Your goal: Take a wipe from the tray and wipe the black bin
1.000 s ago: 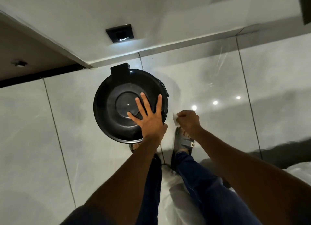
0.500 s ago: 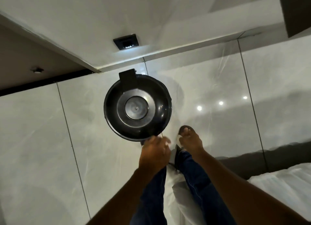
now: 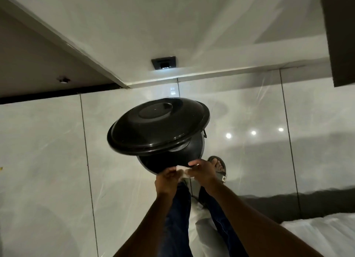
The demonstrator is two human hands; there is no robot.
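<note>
The round black bin (image 3: 171,158) stands on the glossy floor in front of my feet. Its domed lid (image 3: 157,126) is tilted up, hinged at the far side, so the dark inside shows below it. A small white wipe (image 3: 181,170) is pinched between both my hands just over the bin's near rim. My left hand (image 3: 166,182) grips its left end and my right hand (image 3: 204,172) grips its right end, thumb on top. The tray is out of view.
My foot in a grey sandal (image 3: 219,167) is right beside the bin. A white wall with a black socket (image 3: 163,63) rises behind it. White bedding (image 3: 322,235) lies at the lower right, and a dark cabinet (image 3: 342,36) hangs at the upper right.
My left hand came off the lid and drew back to meet the right hand on the wipe. The lid, flat before, has swung up open.
</note>
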